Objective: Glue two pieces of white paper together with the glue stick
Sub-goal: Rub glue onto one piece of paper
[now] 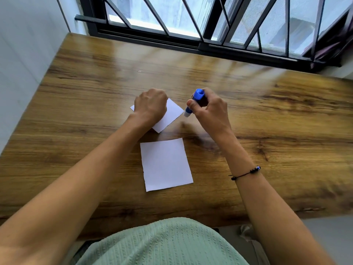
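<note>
Two square white papers lie on the wooden table (pixel 267 131). The far paper (pixel 172 113) sits turned like a diamond, and my left hand (pixel 150 105) rests on it in a loose fist, pressing it down. My right hand (pixel 208 109) grips a blue glue stick (pixel 193 101), tilted with its white tip pointing down at the far paper's right corner. The tip is at or just above that corner. The near paper (pixel 165 164) lies flat and untouched between my forearms.
A barred window (pixel 210 25) runs along the table's far edge. A white wall (pixel 24 64) borders the left side. The table's right end drops off near a grey floor (pixel 328 236). My green top (pixel 162 243) is at the near edge.
</note>
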